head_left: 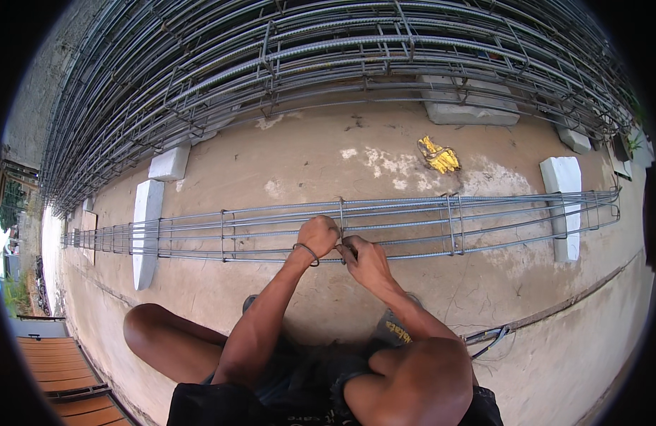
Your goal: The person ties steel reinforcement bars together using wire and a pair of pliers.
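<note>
A long rebar cage (399, 241) of ribbed steel bars and square stirrups lies across in front of me. Both my hands meet at a stirrup (341, 210) near the middle of the cage. My left hand (318, 233), with a dark band at the wrist, is closed in a fist over the bars just left of that stirrup. My right hand (365, 260) is on its right side, thumb and fingers pinched together near the lower bars. What the fingers of either hand grip is too small or hidden to make out.
White blocks support the cage at left (146, 234) and right (564, 213). Beyond lies a large stack of rebar cages (307, 57) on more white blocks (470, 106). A yellow, dark-edged crumpled object (439, 155) lies on the concrete floor. Pliers-like handles (490, 335) rest at lower right.
</note>
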A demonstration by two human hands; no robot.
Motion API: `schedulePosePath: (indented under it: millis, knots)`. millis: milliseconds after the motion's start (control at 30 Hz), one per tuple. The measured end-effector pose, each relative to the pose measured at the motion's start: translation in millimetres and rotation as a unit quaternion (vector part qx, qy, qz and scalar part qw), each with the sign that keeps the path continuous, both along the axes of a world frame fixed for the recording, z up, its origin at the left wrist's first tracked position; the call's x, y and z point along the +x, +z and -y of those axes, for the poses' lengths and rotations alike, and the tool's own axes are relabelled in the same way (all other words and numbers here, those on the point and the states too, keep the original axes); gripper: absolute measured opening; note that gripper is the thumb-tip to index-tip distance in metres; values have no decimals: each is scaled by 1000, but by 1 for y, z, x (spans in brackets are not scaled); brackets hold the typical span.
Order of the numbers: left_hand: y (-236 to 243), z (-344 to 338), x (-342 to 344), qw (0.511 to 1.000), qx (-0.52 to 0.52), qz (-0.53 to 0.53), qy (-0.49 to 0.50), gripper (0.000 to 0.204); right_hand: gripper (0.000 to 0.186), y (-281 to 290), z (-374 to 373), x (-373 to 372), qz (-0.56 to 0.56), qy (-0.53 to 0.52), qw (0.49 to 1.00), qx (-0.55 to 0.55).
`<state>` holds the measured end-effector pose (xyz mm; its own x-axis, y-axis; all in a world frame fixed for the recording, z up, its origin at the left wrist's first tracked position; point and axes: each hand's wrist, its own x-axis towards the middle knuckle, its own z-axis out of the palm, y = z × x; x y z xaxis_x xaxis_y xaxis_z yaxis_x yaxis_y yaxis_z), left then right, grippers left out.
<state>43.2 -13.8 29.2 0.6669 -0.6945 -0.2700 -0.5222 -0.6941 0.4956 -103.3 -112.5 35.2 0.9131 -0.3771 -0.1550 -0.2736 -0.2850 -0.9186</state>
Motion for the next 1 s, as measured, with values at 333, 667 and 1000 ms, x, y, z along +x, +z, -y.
schedulePosePath:
  millis: [333, 667, 1000]
  knots:
    - [26, 64, 1, 967, 188, 22, -170, 19, 32, -38, -57, 20, 14, 54, 965, -256]
    - [51, 45, 9, 969, 152, -23, -195, 32, 23, -5, -47, 19, 25, 23, 999, 36]
    - [9, -26, 3, 975, -61, -192, 91, 24, 18, 17, 23, 31, 45, 163, 950, -263]
